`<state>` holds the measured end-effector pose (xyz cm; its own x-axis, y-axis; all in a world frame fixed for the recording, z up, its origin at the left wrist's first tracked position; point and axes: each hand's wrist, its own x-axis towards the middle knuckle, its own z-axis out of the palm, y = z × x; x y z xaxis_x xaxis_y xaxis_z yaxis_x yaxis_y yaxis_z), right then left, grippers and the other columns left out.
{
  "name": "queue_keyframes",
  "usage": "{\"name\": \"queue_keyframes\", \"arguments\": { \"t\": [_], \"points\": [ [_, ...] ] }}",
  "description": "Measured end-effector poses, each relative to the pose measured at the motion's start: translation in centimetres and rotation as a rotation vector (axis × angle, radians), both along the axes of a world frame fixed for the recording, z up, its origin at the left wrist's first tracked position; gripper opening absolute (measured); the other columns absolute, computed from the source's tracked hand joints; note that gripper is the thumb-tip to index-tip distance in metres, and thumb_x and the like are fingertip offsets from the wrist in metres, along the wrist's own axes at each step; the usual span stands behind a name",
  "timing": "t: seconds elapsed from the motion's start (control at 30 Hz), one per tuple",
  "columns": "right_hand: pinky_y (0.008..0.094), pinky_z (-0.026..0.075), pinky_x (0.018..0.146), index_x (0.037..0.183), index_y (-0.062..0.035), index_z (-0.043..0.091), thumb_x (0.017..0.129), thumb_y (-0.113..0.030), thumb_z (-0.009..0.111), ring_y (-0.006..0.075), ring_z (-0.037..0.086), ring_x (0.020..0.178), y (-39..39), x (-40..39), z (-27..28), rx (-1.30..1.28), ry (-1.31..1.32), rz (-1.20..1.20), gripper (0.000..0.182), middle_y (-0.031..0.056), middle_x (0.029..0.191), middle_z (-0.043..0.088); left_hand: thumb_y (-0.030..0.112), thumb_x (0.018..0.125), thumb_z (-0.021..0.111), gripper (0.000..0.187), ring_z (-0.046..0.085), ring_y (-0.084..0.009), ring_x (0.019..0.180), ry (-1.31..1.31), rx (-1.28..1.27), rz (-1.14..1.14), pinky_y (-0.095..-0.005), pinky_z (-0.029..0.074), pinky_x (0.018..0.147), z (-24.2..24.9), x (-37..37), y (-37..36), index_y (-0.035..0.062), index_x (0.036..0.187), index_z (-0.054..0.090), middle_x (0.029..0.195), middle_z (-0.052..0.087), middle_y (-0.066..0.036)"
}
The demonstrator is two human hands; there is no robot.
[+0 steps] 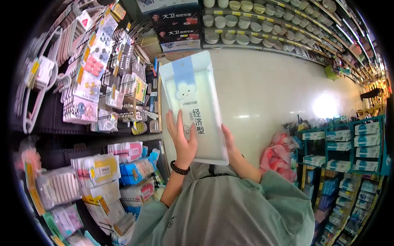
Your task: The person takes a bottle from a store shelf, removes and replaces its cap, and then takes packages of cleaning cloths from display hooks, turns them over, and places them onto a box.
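A flat white plastic pack (203, 90) is held up before my body, tilted slightly. It carries a pale blue band, a smiling cloud and dark Chinese lettering; what is inside I cannot make out. My left hand (183, 139) lies against the pack's lower left front, fingers stretched out and apart, with a dark bead bracelet (179, 168) on the wrist. At the lower right edge, my right hand (232, 143) grips the pack, its thumb side showing and most of its fingers hidden behind.
Hanging racks of small goods (88, 82) and packaged cloths (102, 168) stand close on my left. Shelves of bowls (242, 22) line the far side, beside stacked dark boxes (178, 35). Teal baskets of packs (340, 143) and a pink plastic bundle (277, 156) are on the right. Pale floor (262, 86) lies between.
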<state>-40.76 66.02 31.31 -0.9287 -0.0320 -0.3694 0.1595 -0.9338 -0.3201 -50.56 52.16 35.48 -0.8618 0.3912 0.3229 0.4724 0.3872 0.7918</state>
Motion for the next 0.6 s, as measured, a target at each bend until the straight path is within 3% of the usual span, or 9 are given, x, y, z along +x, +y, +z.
{"name": "queue_keyframes", "arguments": {
  "t": [0.1,0.2,0.23,0.3,0.33,0.4,0.47,0.57,0.6],
  "points": [
    [0.0479,0.035,0.118,0.154,-0.0011,0.033,0.102,-0.055,0.047,0.0306,0.042,0.142,1.7,-2.3,0.8,0.160,-0.049,0.048,0.076,0.0155,0.157,0.039,0.008,0.094,0.063,0.064,0.027,-0.0409,0.148,-0.118,0.137,-0.071,-0.0487,0.024,0.120,0.1,-1.8,2.5,-0.0004,0.152,0.037,0.160,0.028,-0.026],
    [0.0457,0.021,0.124,0.157,-0.0041,0.031,0.104,-0.054,0.043,0.0283,0.025,0.152,3.8,-6.6,1.6,0.442,0.485,0.016,0.074,0.0134,0.165,0.023,0.015,0.098,0.061,0.063,0.039,-0.0327,0.144,-0.580,0.522,-0.181,-0.0432,0.029,0.119,-1.3,-5.4,4.7,-0.0045,0.152,0.034,0.155,0.038,-0.022],
    [0.0430,0.010,0.125,0.159,-0.0076,0.029,0.106,-0.039,0.048,0.0262,0.012,0.155,5.0,-8.6,1.7,0.542,0.583,0.076,0.065,0.0114,0.169,0.013,0.027,0.101,0.054,0.063,0.040,-0.0280,0.144,-0.895,0.554,-0.138,-0.0397,0.030,0.119,-1.3,-7.1,4.9,0.0002,0.154,0.033,0.156,0.039,-0.019],
    [0.0437,0.013,0.125,0.159,-0.0096,0.030,0.103,-0.023,0.055,0.0280,0.014,0.155,7.6,-10.6,4.2,1.108,0.603,0.190,0.063,0.0134,0.168,0.016,0.028,0.106,0.048,0.055,0.048,-0.0253,0.137,-1.081,1.149,-0.434,-0.0358,0.038,0.113,-5.2,-10.1,5.0,-0.0062,0.148,0.038,0.147,0.049,-0.017],
    [0.0456,0.014,0.125,0.158,-0.0084,0.032,0.094,-0.011,0.061,0.0305,0.014,0.155,8.3,-11.9,4.8,1.235,0.602,0.186,0.071,0.0150,0.167,0.018,0.028,0.107,0.045,0.048,0.056,-0.0206,0.123,-1.240,1.207,-0.194,-0.0329,0.045,0.104,-6.2,-10.5,5.9,-0.0038,0.144,0.044,0.135,0.057,-0.013],
    [0.0469,0.016,0.125,0.156,-0.0097,0.036,0.091,-0.010,0.064,0.0325,0.017,0.154,10.4,-15.0,4.7,1.444,0.590,0.205,0.070,0.0144,0.166,0.022,0.028,0.107,0.045,0.048,0.056,-0.0203,0.122,-1.357,1.280,-0.104,-0.0327,0.045,0.103,-6.1,-12.6,8.3,-0.0037,0.144,0.044,0.135,0.057,-0.013],
    [0.0501,0.023,0.122,0.150,-0.0109,0.046,0.090,-0.010,0.067,0.0352,0.024,0.152,12.4,-17.7,5.8,1.653,0.552,0.188,0.064,0.0125,0.163,0.030,0.027,0.107,0.045,0.048,0.056,-0.0200,0.121,-1.390,1.292,-0.147,-0.0324,0.045,0.102,-5.4,-15.3,11.1,-0.0035,0.143,0.044,0.134,0.057,-0.013],
    [0.0521,0.028,0.120,0.145,-0.0115,0.053,0.090,-0.012,0.068,0.0347,0.026,0.151,15.8,-21.5,6.8,1.764,0.622,0.157,0.057,0.0114,0.163,0.032,0.027,0.107,0.046,0.047,0.056,-0.0196,0.120,-1.405,1.302,-0.217,-0.0321,0.045,0.101,-4.1,-19.1,15.7,-0.0032,0.143,0.045,0.133,0.057,-0.012],
    [0.0525,0.031,0.117,0.136,-0.0118,0.062,0.089,-0.011,0.069,0.0357,0.028,0.150,16.8,-22.5,6.9,1.799,0.654,0.086,0.048,0.0126,0.160,0.036,0.027,0.107,0.046,0.047,0.056,-0.0194,0.119,-1.400,1.307,-0.237,-0.0320,0.045,0.101,-3.8,-20.3,17.1,-0.0031,0.143,0.045,0.132,0.057,-0.012]
  ]
}}
